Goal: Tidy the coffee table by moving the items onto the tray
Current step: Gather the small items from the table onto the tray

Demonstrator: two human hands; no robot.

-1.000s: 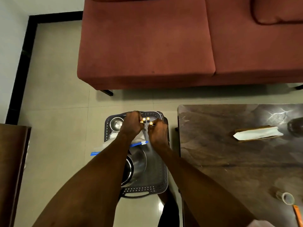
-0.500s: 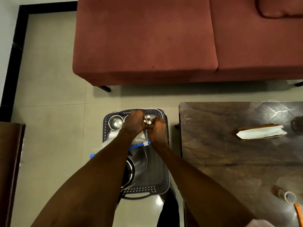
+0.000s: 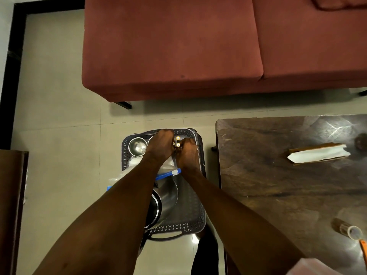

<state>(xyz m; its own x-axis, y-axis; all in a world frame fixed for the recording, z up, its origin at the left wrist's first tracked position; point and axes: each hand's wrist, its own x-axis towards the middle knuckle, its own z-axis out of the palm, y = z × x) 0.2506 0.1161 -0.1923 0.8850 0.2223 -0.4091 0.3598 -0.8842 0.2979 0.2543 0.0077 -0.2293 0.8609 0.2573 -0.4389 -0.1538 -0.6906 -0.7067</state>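
A dark perforated tray [image 3: 195, 221] sits on the floor left of the coffee table [image 3: 278, 187]. Over its far end my left hand [image 3: 160, 145] and my right hand [image 3: 187, 155] are together, both curled round a few small batteries [image 3: 177, 141] whose gold tips show between the fingers. In the tray lie a small steel cup [image 3: 137, 146], a steel bowl [image 3: 165, 199] and a clear bag with a blue zip strip [image 3: 168, 174]. On the table remain a folded white paper packet [image 3: 317, 154] and a tape roll [image 3: 348, 231].
A red sofa [image 3: 178, 46] stands beyond the tray. A dark round object [image 3: 361, 142] sits at the table's far right edge and an orange item [image 3: 363, 249] at its near right. Brown furniture [image 3: 11, 205] is at the left.
Both hands have stayed at the tray's far end, drawing a little closer around the batteries. The view has shifted slightly.
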